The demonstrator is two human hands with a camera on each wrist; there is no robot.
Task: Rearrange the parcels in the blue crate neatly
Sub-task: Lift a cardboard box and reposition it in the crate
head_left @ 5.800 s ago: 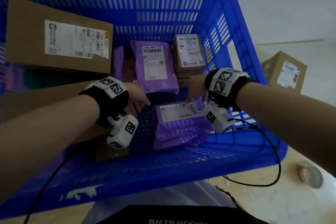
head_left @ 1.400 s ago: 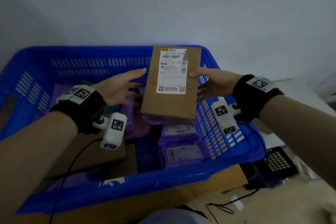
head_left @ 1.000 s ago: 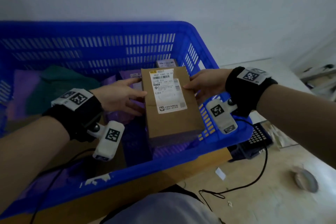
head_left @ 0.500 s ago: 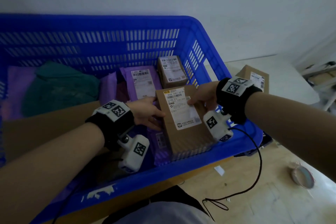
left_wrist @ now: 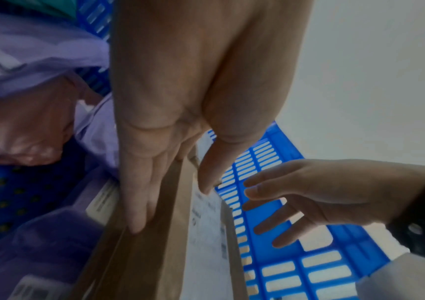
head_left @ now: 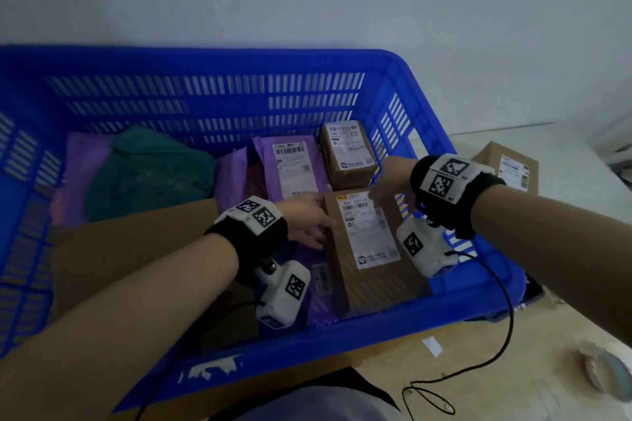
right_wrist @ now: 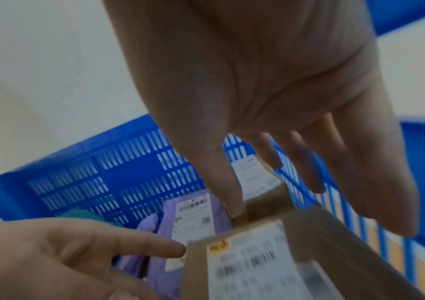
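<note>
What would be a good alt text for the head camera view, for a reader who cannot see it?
Two bare hands settle a brown cardboard parcel into the near right corner of a blue crate: the left hand touches its left edge, the right hand hovers open over its far end. Behind it lie a smaller brown box and a purple mailer bag.
</note>
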